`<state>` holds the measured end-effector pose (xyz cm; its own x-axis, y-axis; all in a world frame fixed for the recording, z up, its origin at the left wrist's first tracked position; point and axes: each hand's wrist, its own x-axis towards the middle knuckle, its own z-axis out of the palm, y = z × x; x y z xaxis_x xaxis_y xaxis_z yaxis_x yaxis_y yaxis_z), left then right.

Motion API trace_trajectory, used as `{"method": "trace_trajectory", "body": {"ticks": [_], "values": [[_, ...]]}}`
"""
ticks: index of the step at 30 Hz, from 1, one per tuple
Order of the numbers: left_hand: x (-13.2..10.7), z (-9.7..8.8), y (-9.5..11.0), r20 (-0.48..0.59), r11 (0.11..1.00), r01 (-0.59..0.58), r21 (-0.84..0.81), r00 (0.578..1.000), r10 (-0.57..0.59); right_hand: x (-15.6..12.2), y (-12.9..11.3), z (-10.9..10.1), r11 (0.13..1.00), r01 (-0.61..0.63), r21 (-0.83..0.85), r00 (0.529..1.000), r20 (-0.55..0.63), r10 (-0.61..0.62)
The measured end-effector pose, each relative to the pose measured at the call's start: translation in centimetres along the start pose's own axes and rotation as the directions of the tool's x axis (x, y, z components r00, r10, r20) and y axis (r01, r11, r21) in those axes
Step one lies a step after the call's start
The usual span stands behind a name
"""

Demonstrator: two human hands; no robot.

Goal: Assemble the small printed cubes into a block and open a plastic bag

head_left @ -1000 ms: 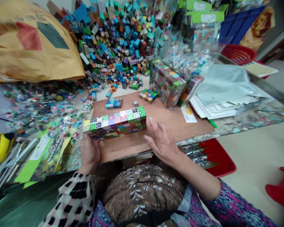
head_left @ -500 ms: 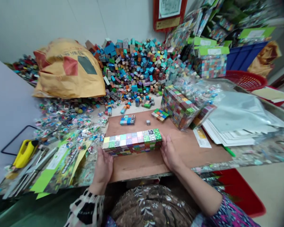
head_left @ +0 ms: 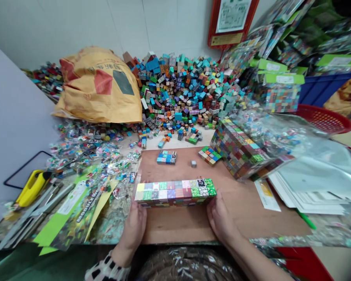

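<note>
A long block of small multicoloured cubes point(head_left: 175, 192) lies on a brown board point(head_left: 236, 203) in front of me. My left hand point(head_left: 133, 228) grips its left end, fingers curled up against it. Its right end is held by my right hand point(head_left: 220, 218), fingers pressed to the side. Both hands clasp the block from opposite ends. Farther back on the board sit a small blue cube cluster point(head_left: 166, 157), a single grey cube point(head_left: 193, 163) and a small green-topped cluster point(head_left: 210, 155).
A big heap of loose cubes point(head_left: 178, 89) fills the back. A yellow sack point(head_left: 99, 88) lies back left. A large cube stack in clear wrap point(head_left: 236, 150) stands right, with plastic sleeves and papers point(head_left: 310, 183). Green cards point(head_left: 73, 210) and a yellow tool point(head_left: 32, 187) lie left.
My right hand came in from open beside the block to press its right end. The view tilted up, and the block now lies squarer to me.
</note>
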<state>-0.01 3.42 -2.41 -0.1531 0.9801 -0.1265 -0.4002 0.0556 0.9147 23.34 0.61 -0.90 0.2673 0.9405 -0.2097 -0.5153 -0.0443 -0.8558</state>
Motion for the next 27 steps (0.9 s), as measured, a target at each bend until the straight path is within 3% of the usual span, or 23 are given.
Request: {"method": "trace_trajectory", "body": {"ticks": [4, 7, 13, 16, 20, 23, 27], "values": [[-0.4, 0.3, 0.6, 0.128, 0.999, -0.014, 0.036, 0.992, 0.010, -0.2, 0.1, -0.3, 0.999, -0.038, 0.014, 0.999, 0.038, 0.038], [-0.6, 0.4, 1.1, 0.152, 0.998, 0.003, 0.061, 0.988, -0.012, -0.4, -0.3, -0.4, 0.998, -0.063, 0.028, 0.996, 0.063, 0.061], [0.3, 0.3, 3.1, 0.119, 0.985, 0.157, 0.072, 0.979, -0.164, 0.6, -2.5, -1.4, 0.984, -0.155, -0.087, 0.985, 0.060, 0.161], [1.9, 0.2, 5.1, 0.041, 0.977, 0.189, 0.100, 0.980, -0.194, 2.5, -4.8, -2.1, 0.950, -0.144, -0.278, 0.985, 0.055, 0.165], [5.1, 0.4, 7.7, 0.098, 0.962, 0.114, 0.246, 0.985, -0.142, 6.0, -7.6, -2.1, 0.813, -0.041, -0.580, 0.984, 0.119, 0.134], [7.8, 1.2, 8.7, 0.167, 0.920, 0.034, 0.390, 0.980, -0.107, 8.8, -8.4, -1.5, 0.687, 0.150, -0.711, 0.965, 0.255, 0.053], [11.2, 2.9, 8.5, 0.293, 0.770, -0.127, 0.626, 0.953, -0.081, 12.2, -8.5, -0.2, 0.393, 0.402, -0.827, 0.904, 0.426, -0.030]]}}
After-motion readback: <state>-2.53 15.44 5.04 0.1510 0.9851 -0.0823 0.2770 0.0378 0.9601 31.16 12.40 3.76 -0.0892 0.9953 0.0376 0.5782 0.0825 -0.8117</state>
